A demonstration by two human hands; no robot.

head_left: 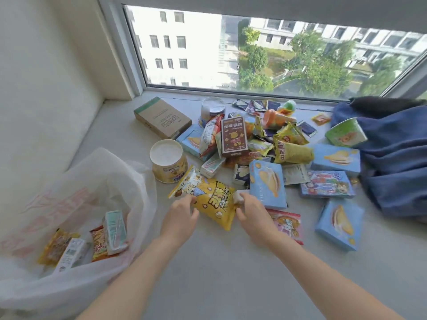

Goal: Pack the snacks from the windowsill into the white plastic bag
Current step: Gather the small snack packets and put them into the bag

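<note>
A yellow snack bag [215,202] lies on the pale windowsill [219,262] at the near edge of a heap of snacks [261,139]. My left hand [182,213] grips its left edge. My right hand [250,209] grips its right edge, fingers curled over a small white packet [239,197] beside it. The white plastic bag [92,179] lies open at the left and holds several snacks, among them a mint-green carton [115,229] and a yellow packet [56,247].
Several blue durian boxes [268,185] lie right of the yellow bag, and a pink packet [288,222] sits under my right wrist. A round tub [167,160] and a cardboard box [161,116] stand behind. Dark blue fabric [392,162] fills the right; a wall [34,88] bounds the left.
</note>
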